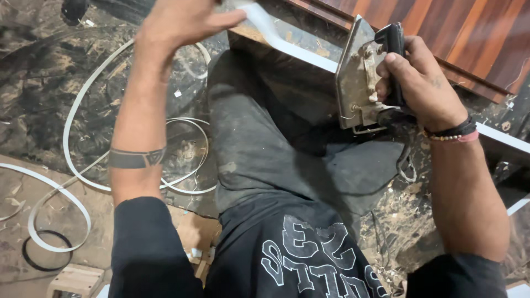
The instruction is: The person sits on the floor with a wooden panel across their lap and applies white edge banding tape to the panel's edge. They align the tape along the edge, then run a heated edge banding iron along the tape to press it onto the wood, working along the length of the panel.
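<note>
My right hand [422,83] grips the black handle of an old metal clothes iron [359,83], whose worn soleplate is pressed sideways against the edge of a board. A white edge-banding strip [298,47] runs along that board edge from the top centre down to the right. My left hand [182,22] reaches up at the top, its fingers on the strip's upper end. The board's striped reddish-brown laminate face [452,38] shows at the top right. My dusty grey trouser leg [259,143] lies under the board.
Loose white banding coils [74,143] loop over the dusty dark floor at the left, among wood shavings. A black ring [27,259] and a small wooden block [74,278] lie at the bottom left. The iron's cord [406,165] hangs below it.
</note>
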Action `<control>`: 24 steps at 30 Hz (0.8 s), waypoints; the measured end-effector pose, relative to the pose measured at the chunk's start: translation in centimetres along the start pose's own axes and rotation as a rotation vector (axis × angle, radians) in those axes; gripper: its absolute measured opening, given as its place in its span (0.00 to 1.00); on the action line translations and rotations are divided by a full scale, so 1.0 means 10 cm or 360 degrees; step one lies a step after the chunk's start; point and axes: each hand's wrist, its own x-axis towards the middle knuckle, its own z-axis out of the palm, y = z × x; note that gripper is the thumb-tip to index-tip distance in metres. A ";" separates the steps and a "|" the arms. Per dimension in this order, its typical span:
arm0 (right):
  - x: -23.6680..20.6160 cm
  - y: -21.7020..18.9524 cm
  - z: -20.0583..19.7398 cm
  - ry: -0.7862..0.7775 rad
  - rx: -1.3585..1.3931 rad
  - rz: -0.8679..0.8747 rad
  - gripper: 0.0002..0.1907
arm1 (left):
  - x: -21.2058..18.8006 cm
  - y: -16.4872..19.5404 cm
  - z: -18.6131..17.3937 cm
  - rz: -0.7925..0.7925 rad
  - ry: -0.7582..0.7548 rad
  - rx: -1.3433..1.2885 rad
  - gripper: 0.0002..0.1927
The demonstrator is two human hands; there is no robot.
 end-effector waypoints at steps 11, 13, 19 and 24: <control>0.35 -0.17 0.39 -0.0098 -0.0055 -0.0033 0.11 | -0.28 -0.50 0.30 0.0199 0.0213 -0.0326 0.14; 0.50 -0.23 0.55 -0.0167 -0.0066 -0.0089 0.11 | -0.27 -0.49 0.31 0.0187 0.0220 -0.0283 0.15; 1.01 -0.35 1.06 -0.0301 -0.0189 -0.0210 0.10 | -0.23 -0.55 0.38 0.0195 0.0235 -0.0318 0.18; 1.37 -0.40 1.43 -0.0359 -0.0361 -0.0302 0.15 | -0.25 -0.72 0.40 0.0054 0.0117 -0.0790 0.21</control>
